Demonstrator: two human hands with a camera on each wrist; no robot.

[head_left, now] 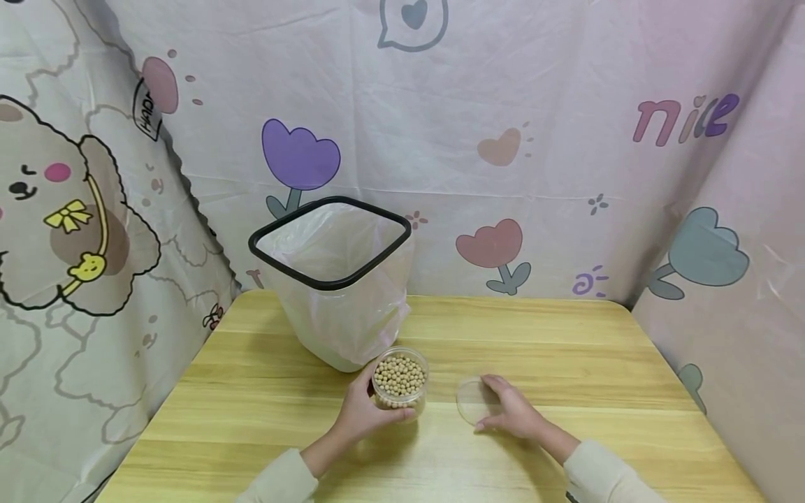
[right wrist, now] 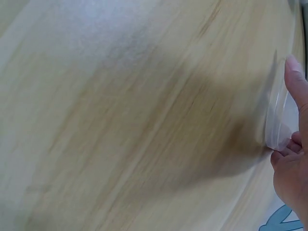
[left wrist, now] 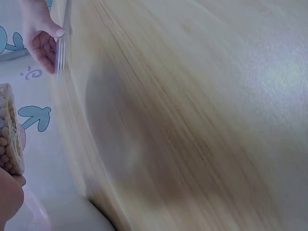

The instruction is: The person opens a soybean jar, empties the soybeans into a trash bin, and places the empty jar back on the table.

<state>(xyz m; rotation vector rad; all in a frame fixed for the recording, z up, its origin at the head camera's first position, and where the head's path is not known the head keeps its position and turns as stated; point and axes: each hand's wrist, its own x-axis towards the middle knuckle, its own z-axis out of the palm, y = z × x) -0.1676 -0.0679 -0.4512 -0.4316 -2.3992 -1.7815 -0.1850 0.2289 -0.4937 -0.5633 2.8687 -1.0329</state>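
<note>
My left hand (head_left: 365, 411) grips a clear round jar (head_left: 413, 404) around its side. Pale round beans (head_left: 400, 375), which look like soybeans, fill it, and its top is uncovered. In the left wrist view the jar (left wrist: 10, 130) shows only in part at the left edge. To the right of the jar, my right hand (head_left: 512, 411) holds a clear round lid (head_left: 473, 401) by its rim, thumb on the near side and fingers on the far side. The right wrist view shows the lid (right wrist: 279, 113) edge-on, close to the tabletop.
A bin (head_left: 342, 328) with a black rim and a whitish plastic liner stands behind the jar, left of centre. Wood-grain tabletop (head_left: 534, 342) stretches around both hands. Printed curtains (head_left: 553, 77) hang behind the table and at its sides.
</note>
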